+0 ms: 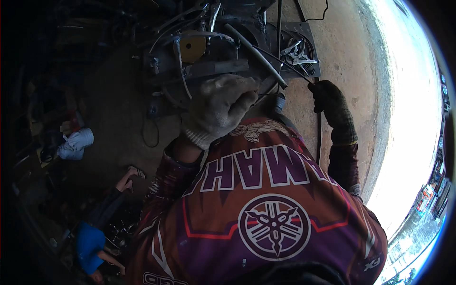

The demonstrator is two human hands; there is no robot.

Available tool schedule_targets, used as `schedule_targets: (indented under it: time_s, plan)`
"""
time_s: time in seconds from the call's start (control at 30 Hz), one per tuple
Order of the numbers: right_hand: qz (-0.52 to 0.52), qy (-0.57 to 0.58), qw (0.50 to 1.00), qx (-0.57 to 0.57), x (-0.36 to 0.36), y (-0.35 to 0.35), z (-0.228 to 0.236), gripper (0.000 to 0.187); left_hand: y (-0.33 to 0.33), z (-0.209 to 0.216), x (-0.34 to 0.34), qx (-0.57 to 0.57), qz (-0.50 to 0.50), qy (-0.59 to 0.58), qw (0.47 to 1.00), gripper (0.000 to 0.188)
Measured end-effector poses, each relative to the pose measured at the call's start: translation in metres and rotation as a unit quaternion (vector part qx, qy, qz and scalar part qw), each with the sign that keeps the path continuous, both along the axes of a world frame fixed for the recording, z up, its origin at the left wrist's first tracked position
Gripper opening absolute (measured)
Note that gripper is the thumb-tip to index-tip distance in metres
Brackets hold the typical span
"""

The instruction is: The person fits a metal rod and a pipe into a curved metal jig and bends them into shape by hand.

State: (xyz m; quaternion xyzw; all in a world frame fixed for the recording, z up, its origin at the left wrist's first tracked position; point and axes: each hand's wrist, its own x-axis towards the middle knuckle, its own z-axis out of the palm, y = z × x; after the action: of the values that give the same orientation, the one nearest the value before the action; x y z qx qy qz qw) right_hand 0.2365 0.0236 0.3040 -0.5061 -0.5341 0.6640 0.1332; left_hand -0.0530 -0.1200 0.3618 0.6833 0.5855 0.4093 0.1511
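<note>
- The left hand (219,108), in a pale work glove, is closed in a fist around what looks like a thin metal rod (285,65) at 12 o'clock.
- The right hand (330,102), in a dark glove at 1 o'clock, is clenched on the rod's other end.
- A yellow disc (193,46) sits in the metal frame (213,69) at 11 o'clock.
- Another person in blue (90,242) crouches on the floor at 8 o'clock.

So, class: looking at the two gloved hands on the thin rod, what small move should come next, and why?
Probably steady the thin rod before anything else: the left hand in a pale glove is closed near its lower end, the right hand in a dark glove holds farther along, and metal parts crowd close around it.
</note>
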Motion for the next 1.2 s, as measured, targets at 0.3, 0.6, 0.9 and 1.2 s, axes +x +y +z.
schedule_targets:
  time_s: [0.3,0.6,0.9,1.2]
  plan:
    - [0.101,0.015,0.994,0.037,-0.004,0.097,-0.057,0.027,0.048,-0.016,0.082,-0.124,0.101,0.041,0.986,0.014]
    - [0.356,0.045,0.787,0.502,-0.04,0.154,-0.129,0.041,0.061,-0.018,0.134,-0.219,0.197,0.038,0.955,0.013]
    - [0.396,0.032,0.826,0.4,-0.09,0.174,-0.111,0.033,0.077,-0.024,0.133,-0.241,0.208,0.035,0.948,0.014]
    - [0.421,0.044,0.788,0.447,-0.112,0.183,-0.11,0.029,0.061,-0.052,0.108,-0.183,0.253,0.075,0.947,0.014]
